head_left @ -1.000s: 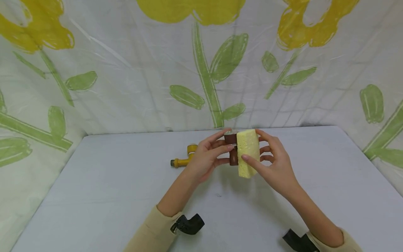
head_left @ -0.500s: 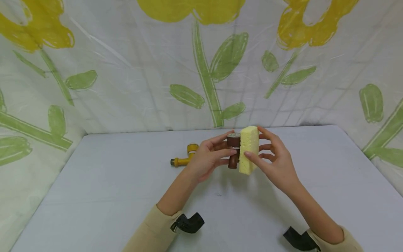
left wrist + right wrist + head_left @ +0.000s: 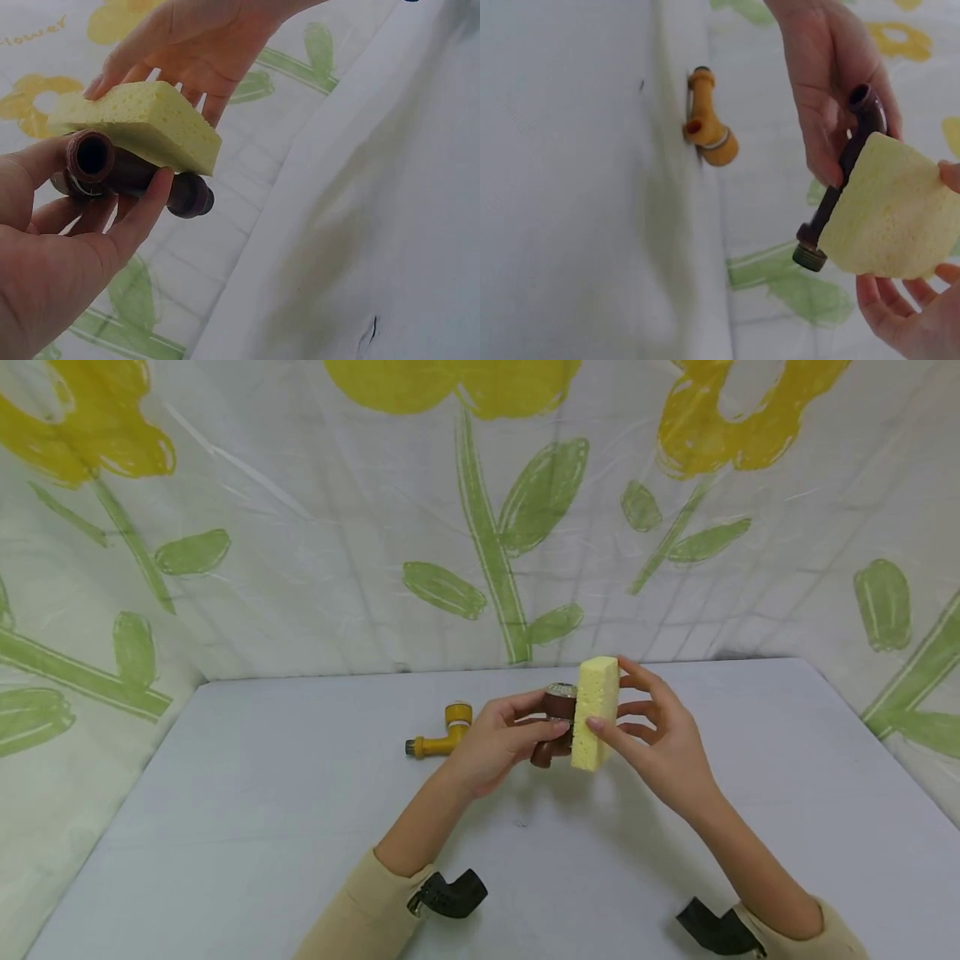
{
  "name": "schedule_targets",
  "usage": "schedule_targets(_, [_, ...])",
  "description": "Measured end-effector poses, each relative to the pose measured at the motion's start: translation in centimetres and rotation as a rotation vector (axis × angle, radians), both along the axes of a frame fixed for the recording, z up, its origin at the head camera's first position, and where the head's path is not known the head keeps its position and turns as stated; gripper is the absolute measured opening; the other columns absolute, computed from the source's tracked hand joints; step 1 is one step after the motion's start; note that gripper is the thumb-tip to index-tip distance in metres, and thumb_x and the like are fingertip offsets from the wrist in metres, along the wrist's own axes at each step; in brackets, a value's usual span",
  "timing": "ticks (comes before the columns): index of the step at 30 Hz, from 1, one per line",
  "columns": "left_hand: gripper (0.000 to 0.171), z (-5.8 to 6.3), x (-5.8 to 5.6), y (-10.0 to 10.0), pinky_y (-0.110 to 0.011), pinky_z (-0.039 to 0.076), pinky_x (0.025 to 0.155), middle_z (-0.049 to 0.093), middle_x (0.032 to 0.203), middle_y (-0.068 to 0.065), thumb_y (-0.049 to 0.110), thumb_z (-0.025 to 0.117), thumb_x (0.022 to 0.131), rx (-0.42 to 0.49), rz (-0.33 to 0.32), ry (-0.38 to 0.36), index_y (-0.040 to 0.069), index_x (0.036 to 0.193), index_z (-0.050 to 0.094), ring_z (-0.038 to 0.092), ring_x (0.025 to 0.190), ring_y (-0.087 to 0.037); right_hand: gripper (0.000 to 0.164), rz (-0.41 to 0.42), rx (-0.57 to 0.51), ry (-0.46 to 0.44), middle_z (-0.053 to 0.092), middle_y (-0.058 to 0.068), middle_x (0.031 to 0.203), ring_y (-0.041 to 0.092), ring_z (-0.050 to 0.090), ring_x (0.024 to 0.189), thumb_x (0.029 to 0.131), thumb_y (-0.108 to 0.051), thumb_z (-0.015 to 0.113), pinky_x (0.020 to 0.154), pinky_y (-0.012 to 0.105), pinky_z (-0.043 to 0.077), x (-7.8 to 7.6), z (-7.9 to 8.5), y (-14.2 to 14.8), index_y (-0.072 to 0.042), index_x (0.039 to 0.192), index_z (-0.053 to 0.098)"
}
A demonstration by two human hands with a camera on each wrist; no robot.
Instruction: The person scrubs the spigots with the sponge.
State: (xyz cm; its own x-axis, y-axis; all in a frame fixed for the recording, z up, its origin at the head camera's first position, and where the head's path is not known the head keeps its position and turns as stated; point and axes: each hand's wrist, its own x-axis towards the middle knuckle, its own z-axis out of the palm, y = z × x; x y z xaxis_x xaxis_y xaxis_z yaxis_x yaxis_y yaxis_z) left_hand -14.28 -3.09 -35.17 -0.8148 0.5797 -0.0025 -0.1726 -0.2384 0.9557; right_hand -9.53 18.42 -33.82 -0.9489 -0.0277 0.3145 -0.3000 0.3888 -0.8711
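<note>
My left hand (image 3: 487, 747) grips a dark brown pipe fitting (image 3: 560, 703) between thumb and fingers, above the table. In the left wrist view the round open mouth of the pipe fitting (image 3: 91, 156) faces the camera. A pale yellow block sponge (image 3: 595, 714) is pinched upright by my right hand (image 3: 663, 747), thumb on the near side and fingers behind. Its flat face lies against the fitting's side. The right wrist view shows the sponge (image 3: 892, 214) covering part of the fitting, whose threaded end sticks out below.
A yellow pipe fitting (image 3: 435, 743) lies on the white-covered table (image 3: 262, 827), just left of my left hand. Behind the table hangs a white sheet (image 3: 337, 527) painted with flowers. Black curved pieces (image 3: 450, 893) are fixed at both wrists.
The brown fitting has turned in my left hand, its lower end swinging left. The sponge has shifted slightly up and right along it. The yellow fitting has not moved.
</note>
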Motion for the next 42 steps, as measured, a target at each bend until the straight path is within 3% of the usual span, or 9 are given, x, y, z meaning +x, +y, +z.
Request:
schedule_targets(4, [0.041, 0.00, 0.04, -0.11, -0.029, 0.061, 0.082, 0.067, 0.117, -0.005, -0.001, 0.063, 0.103, -0.022, 0.003, 0.017, -0.005, 0.143, 0.060, 0.075, 0.088, -0.015, 0.075, 0.033, -0.030, -0.002, 0.053, 0.007, 0.138, 0.014, 0.063, 0.104, 0.096, -0.004, 0.077, 0.088, 0.015, 0.057, 0.04, 0.14, -0.03, -0.016, 0.161, 0.043])
schedule_targets(10, [0.040, -0.02, 0.03, -0.04, -0.029, 0.062, 0.084, 0.068, 0.114, -0.005, -0.004, 0.066, 0.101, -0.029, 0.020, 0.038, -0.006, 0.140, 0.062, 0.075, 0.088, -0.014, 0.072, 0.004, -0.041, -0.013, 0.053, 0.010, 0.135, 0.009, 0.066, 0.100, 0.099, -0.004, 0.074, 0.084, 0.015, 0.058, -0.16, 0.25, 0.30, -0.013, 0.162, 0.041])
schedule_targets(18, [0.045, -0.09, 0.21, 0.16, -0.025, 0.059, 0.071, 0.069, 0.118, -0.010, -0.007, 0.066, 0.099, -0.036, 0.034, 0.041, -0.004, 0.144, 0.060, 0.075, 0.083, -0.012, 0.073, 0.015, -0.121, -0.002, 0.050, 0.005, 0.137, 0.012, 0.066, 0.101, 0.098, 0.001, 0.072, 0.084, 0.016, 0.059, -0.05, 0.40, 0.39, -0.012, 0.162, 0.041])
schedule_targets(24, [0.048, -0.12, 0.13, 0.40, -0.043, 0.066, 0.086, 0.065, 0.134, -0.021, -0.008, 0.065, 0.099, -0.017, 0.027, 0.024, -0.006, 0.147, 0.057, 0.076, 0.087, -0.015, 0.071, -0.010, -0.178, 0.008, 0.049, 0.002, 0.137, 0.011, 0.065, 0.101, 0.098, 0.003, 0.071, 0.083, 0.015, 0.059, -0.27, 0.32, 0.62, -0.010, 0.161, 0.041])
schedule_targets(34, [0.054, -0.15, 0.13, 0.27, -0.051, 0.065, 0.087, 0.060, 0.142, -0.028, -0.010, 0.063, 0.099, -0.016, 0.052, -0.006, -0.004, 0.151, 0.051, 0.076, 0.100, -0.024, 0.073, -0.012, -0.287, 0.027, 0.050, 0.006, 0.135, 0.015, 0.065, 0.101, 0.095, 0.008, 0.072, 0.085, 0.017, 0.059, -0.18, 0.18, 0.20, -0.012, 0.158, 0.043])
schedule_targets(38, [0.055, -0.15, 0.14, 0.37, -0.056, 0.062, 0.090, 0.059, 0.144, -0.027, -0.009, 0.063, 0.099, -0.013, 0.045, -0.005, -0.003, 0.152, 0.050, 0.076, 0.103, -0.025, 0.071, -0.075, -0.266, 0.042, 0.052, 0.005, 0.133, 0.016, 0.064, 0.102, 0.095, 0.005, 0.073, 0.085, 0.015, 0.059, -0.24, 0.19, 0.11, -0.012, 0.157, 0.044])
schedule_targets(42, [0.054, -0.14, 0.22, 0.50, -0.055, 0.063, 0.090, 0.060, 0.141, -0.026, -0.009, 0.064, 0.099, -0.005, 0.059, -0.005, -0.003, 0.151, 0.051, 0.077, 0.096, -0.022, 0.073, -0.094, -0.199, 0.056, 0.052, 0.002, 0.133, 0.014, 0.064, 0.102, 0.093, 0.006, 0.076, 0.086, 0.014, 0.058, -0.14, 0.03, -0.09, -0.012, 0.157, 0.045])
